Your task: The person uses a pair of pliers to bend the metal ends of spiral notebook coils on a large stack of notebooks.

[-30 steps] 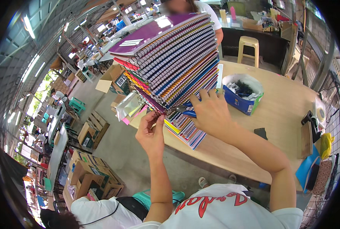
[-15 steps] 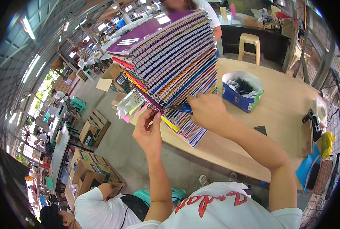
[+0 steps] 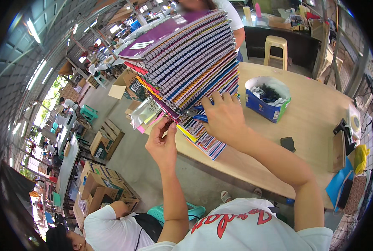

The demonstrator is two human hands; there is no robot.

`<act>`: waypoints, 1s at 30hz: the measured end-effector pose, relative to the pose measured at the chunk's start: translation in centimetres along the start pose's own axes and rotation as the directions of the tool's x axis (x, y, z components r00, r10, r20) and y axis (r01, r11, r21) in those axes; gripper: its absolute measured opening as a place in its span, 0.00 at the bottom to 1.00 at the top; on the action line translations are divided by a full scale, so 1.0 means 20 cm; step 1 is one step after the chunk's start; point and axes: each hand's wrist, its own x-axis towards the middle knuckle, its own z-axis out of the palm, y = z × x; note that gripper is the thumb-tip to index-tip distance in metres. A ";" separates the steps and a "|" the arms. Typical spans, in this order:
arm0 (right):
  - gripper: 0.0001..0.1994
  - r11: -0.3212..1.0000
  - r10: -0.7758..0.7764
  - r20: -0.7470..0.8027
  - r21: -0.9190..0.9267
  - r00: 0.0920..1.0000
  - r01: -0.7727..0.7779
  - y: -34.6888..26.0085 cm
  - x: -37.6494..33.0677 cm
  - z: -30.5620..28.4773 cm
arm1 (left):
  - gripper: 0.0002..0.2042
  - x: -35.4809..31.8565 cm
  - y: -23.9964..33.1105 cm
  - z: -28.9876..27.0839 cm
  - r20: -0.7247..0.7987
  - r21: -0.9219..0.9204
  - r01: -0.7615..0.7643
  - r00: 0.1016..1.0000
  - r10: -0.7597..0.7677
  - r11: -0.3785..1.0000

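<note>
A tall stack of spiral notebooks (image 3: 195, 58) stands on the table, a purple cover on top and the coil spines turned towards me. My left hand (image 3: 163, 140) pinches at the near left corner low on the stack, apparently on one notebook's corner; its fingertips partly hide the spot. In my right hand (image 3: 224, 115) is a pair of blue-handled pliers (image 3: 200, 118), with the handles spread apart and the metal jaws against the coils beside my left fingertips. Below the jaws, a notebook with a yellow edge (image 3: 186, 133) juts out.
Right of the stack, a blue box (image 3: 264, 109) holds dark coil scraps and crumpled plastic. A small dark block (image 3: 288, 144) lies on the wooden table (image 3: 310, 113). Behind the stack stands another person (image 3: 232, 16); at lower left, a person in white (image 3: 113, 228) is near cardboard boxes (image 3: 96, 188).
The pliers' handles have spread apart, and my right hand's fingers have loosened and lifted a little. My left hand stays at the same corner.
</note>
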 end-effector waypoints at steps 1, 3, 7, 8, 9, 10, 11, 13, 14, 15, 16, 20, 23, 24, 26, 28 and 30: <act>0.15 1.000 0.010 -0.005 -0.027 1.000 -0.010 0.01 0.00 -0.01 | 0.11 0.00 0.00 0.00 -0.001 -0.002 -0.001 1.000 0.001 1.000; 0.15 1.000 0.011 0.016 -0.017 1.000 -0.011 -0.01 0.00 0.00 | 0.11 0.00 0.00 0.01 -0.008 -0.007 -0.006 1.000 0.006 1.000; 0.13 1.000 0.003 0.013 -0.002 1.000 -0.003 -0.03 0.03 0.02 | 0.10 0.00 0.02 0.02 -0.005 0.000 -0.009 1.000 0.009 1.000; 0.13 1.000 0.001 0.012 -0.001 1.000 -0.001 -0.03 0.03 0.02 | 0.10 0.00 0.02 0.01 -0.004 0.002 -0.007 1.000 0.007 1.000; 0.12 1.000 -0.016 0.021 -0.014 1.000 0.016 -0.03 0.04 0.02 | 0.10 0.00 0.02 0.01 -0.003 0.004 -0.004 1.000 0.004 1.000; 0.10 0.999 -0.030 0.030 -0.033 0.999 0.031 -0.01 0.04 0.02 | 0.10 0.00 0.03 0.02 -0.002 0.000 -0.003 1.000 0.003 1.000; 0.10 0.999 -0.030 0.031 -0.037 0.999 0.031 0.00 0.04 0.02 | 0.09 0.00 0.04 0.02 -0.004 -0.018 0.010 1.000 -0.010 1.000; 0.08 0.998 -0.059 0.103 -0.001 0.993 0.060 0.02 0.06 0.03 | 0.09 0.00 0.04 0.03 -0.010 -0.036 0.022 1.000 -0.022 0.999; 0.08 0.998 -0.064 0.103 0.000 0.993 0.064 0.03 0.07 0.04 | 0.09 0.00 0.04 0.04 -0.019 -0.048 0.015 1.000 -0.016 0.999; 0.10 0.998 -0.064 0.122 0.029 0.990 0.061 0.04 0.07 0.05 | 0.09 0.00 0.04 0.04 -0.028 -0.060 0.008 1.000 -0.010 0.998; 0.13 0.997 -0.063 0.142 0.054 0.988 0.056 0.04 0.07 0.05 | 0.09 0.00 0.04 0.04 -0.031 -0.061 0.008 0.999 -0.009 0.998; 0.14 0.997 -0.006 0.233 0.079 0.972 -0.013 0.04 0.04 -0.03 | 0.10 0.00 0.04 0.03 -0.029 -0.035 0.013 0.999 -0.014 0.999; 0.12 0.999 -0.043 0.079 0.029 0.996 0.041 0.06 0.01 -0.05 | 0.12 0.00 0.04 0.02 -0.019 -0.056 0.021 1.000 -0.022 0.998; 0.13 0.999 -0.042 0.014 0.012 0.999 0.042 0.06 0.02 -0.05 | 0.13 0.01 0.05 0.03 -0.001 -0.087 0.015 1.000 -0.015 0.996; 0.15 0.999 -0.040 -0.058 -0.007 0.998 0.039 0.06 0.04 -0.05 | 0.14 0.01 0.06 0.03 0.002 -0.106 0.017 1.000 -0.017 0.994; 0.16 0.999 -0.020 -0.004 -0.037 1.000 0.019 0.05 0.05 -0.04 | 0.15 0.02 0.07 0.04 0.004 -0.126 0.021 1.000 -0.021 0.992; 0.16 0.999 -0.020 -0.015 -0.038 1.000 0.019 0.05 0.04 -0.04 | 0.17 0.03 0.07 0.04 0.028 -0.106 0.008 1.000 -0.005 0.994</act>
